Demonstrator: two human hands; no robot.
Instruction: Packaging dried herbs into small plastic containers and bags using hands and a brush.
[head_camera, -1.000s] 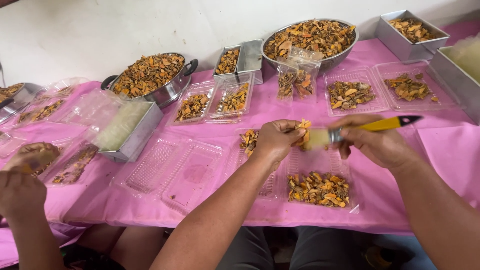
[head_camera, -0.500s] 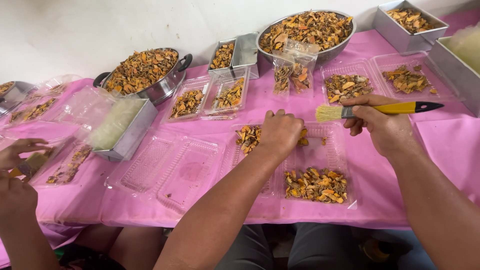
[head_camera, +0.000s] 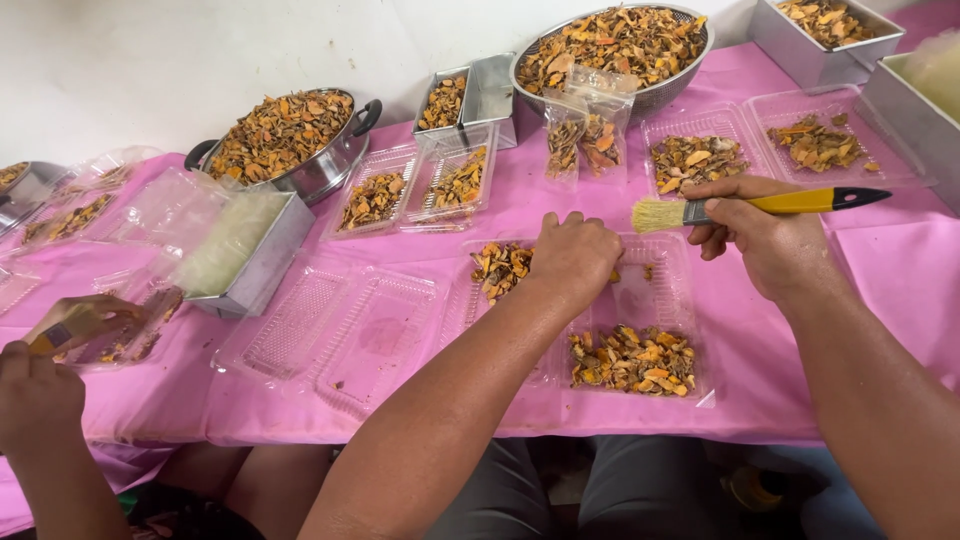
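Yellow-handled brush (head_camera: 760, 205) gripped in right hand (head_camera: 765, 240), left hand (head_camera: 572, 255) closed over dried orange pieces (head_camera: 500, 267).

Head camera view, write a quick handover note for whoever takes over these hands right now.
Left hand: resting knuckles-up on the open clear clamshell tray, beside a pile of dried orange slices.
Right hand: holding a yellow-handled brush level above the tray, bristles pointing left.
Done: the tray's near compartment holds slices.
Left: two empty clamshell trays lie open to the left.
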